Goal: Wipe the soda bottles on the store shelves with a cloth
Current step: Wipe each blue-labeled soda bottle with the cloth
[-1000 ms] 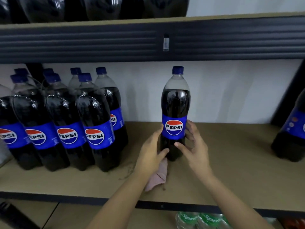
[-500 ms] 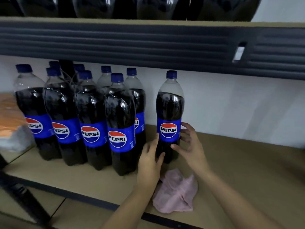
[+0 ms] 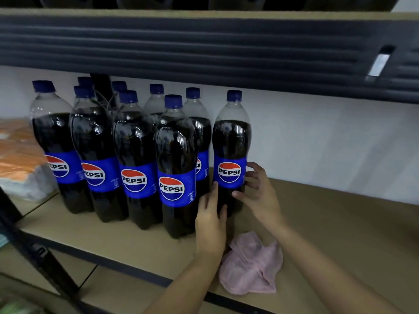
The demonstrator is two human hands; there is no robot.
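A Pepsi bottle (image 3: 230,152) with a blue cap stands upright on the brown shelf board (image 3: 335,232), just right of a group of several identical Pepsi bottles (image 3: 136,159). My left hand (image 3: 210,219) grips its lower left side, thumb across the front. My right hand (image 3: 259,192) curls round its right side at label height. A crumpled pink cloth (image 3: 251,265) lies on the shelf near the front edge, below my hands, with neither hand on it.
A dark shelf beam (image 3: 204,48) runs overhead with more dark bottles above it. An orange and white package (image 3: 18,157) sits at the far left. A black upright post (image 3: 34,248) crosses the lower left. A white wall backs the shelf.
The bottle between my hands has slid left and now stands beside the group. The pink cloth, earlier under my left hand, lies loose on the shelf.
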